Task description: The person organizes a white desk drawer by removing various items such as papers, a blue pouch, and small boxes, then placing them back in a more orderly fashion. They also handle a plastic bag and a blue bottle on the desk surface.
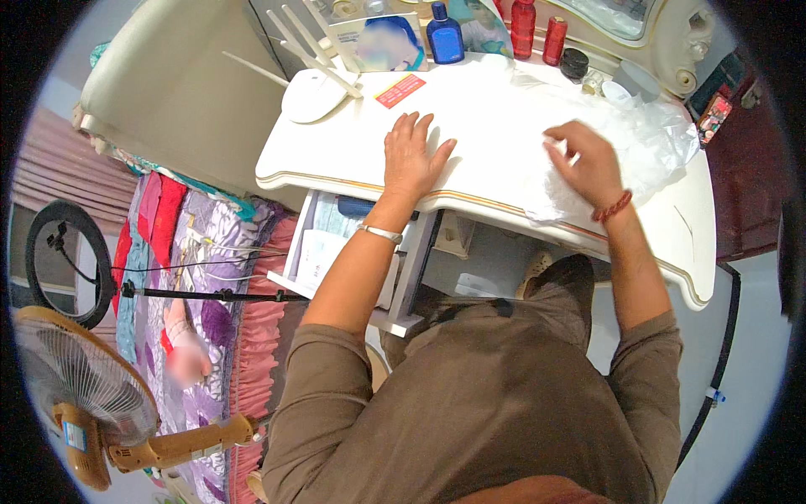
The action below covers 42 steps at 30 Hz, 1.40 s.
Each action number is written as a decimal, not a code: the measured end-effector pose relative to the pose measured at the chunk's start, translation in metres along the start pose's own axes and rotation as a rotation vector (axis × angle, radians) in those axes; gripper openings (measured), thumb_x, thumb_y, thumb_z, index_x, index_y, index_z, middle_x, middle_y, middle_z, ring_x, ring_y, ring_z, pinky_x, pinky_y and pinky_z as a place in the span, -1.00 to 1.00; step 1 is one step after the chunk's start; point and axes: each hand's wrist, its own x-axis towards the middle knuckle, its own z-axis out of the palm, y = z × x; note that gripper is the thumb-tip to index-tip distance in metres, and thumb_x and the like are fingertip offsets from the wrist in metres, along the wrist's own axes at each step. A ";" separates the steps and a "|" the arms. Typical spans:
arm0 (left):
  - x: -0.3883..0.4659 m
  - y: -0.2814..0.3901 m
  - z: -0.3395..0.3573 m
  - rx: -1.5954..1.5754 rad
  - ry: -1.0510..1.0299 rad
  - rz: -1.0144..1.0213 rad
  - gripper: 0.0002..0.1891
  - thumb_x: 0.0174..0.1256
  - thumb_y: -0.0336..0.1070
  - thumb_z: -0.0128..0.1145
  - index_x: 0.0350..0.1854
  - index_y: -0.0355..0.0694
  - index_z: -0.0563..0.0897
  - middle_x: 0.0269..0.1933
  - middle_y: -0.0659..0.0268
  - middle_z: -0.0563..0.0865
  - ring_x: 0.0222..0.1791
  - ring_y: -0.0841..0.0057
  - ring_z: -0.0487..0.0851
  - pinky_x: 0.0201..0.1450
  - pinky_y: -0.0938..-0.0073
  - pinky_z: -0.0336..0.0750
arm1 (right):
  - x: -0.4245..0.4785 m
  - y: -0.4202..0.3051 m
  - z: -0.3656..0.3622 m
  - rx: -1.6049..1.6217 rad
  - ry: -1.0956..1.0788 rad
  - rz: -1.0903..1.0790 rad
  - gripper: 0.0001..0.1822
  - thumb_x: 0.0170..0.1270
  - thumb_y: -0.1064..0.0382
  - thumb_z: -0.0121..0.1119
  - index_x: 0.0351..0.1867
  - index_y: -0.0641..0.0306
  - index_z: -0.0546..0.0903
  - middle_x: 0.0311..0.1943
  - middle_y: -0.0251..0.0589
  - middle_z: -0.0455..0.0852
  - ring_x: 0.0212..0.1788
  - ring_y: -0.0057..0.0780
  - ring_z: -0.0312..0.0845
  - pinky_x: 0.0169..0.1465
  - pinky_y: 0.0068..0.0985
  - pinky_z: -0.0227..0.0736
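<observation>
On the white dressing table (478, 142), my left hand (412, 154) is palm down with its fingers apart and nothing in it. A red and yellow printed card (400, 91) lies just beyond its fingertips. My right hand (585, 157) is bent over a crumpled clear plastic bag (655, 142) on the right part of the tabletop. Its thumb and forefinger curve towards each other; blur hides whether they pinch the thin plastic. Under my left forearm, a drawer (291, 277) is pulled out, with papers (319, 258) and a dark blue item (360, 206) inside.
A white router (318, 94) with several antennas stands at the back left. Behind are a blue bottle (446, 38), red bottles (522, 28) and a black jar (574, 64). Left are a ring light (38, 271), an electric fan (94, 378) and a bed (214, 353) bearing a doll-like figure (186, 353).
</observation>
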 end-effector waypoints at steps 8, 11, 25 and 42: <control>0.003 -0.001 -0.004 -0.118 0.038 0.009 -0.46 0.10 0.03 0.10 0.00 -0.32 0.45 0.00 0.02 0.49 0.11 0.13 0.36 0.17 0.21 0.21 | 0.077 0.129 -0.032 -0.534 -0.146 0.364 -0.62 0.04 0.13 0.19 -0.11 0.24 0.58 -0.14 -0.03 0.60 -0.10 -0.17 0.52 -0.01 -0.39 0.38; 0.003 -0.003 -0.004 -0.129 0.041 -0.003 -0.46 0.10 0.03 0.11 -0.02 -0.33 0.45 -0.02 0.02 0.50 0.08 0.14 0.38 0.15 0.22 0.25 | 0.102 0.144 -0.031 -0.528 -0.272 0.508 -0.52 -0.01 0.12 0.22 -0.03 0.29 0.53 -0.06 0.03 0.55 -0.02 -0.16 0.48 0.06 -0.40 0.34; 0.005 -0.001 -0.010 -0.199 -0.005 -0.035 -0.50 0.09 -0.02 0.12 -0.07 -0.35 0.48 -0.07 0.03 0.53 0.00 0.17 0.44 0.05 0.28 0.33 | 0.117 0.177 -0.010 -0.573 -0.312 0.531 -0.53 0.01 0.23 0.16 0.03 0.23 0.49 -0.03 0.02 0.54 0.02 -0.14 0.45 0.10 -0.37 0.31; -0.001 -0.008 -0.002 -0.309 0.123 -0.054 -0.50 0.10 0.10 0.07 -0.12 -0.27 0.56 -0.14 0.08 0.60 -0.07 0.22 0.51 0.00 0.32 0.39 | 0.067 0.037 0.005 1.119 -0.104 0.569 -0.63 0.21 0.18 0.12 0.00 0.31 0.46 -0.17 -0.26 0.59 -0.20 -0.46 0.59 -0.28 -0.71 0.48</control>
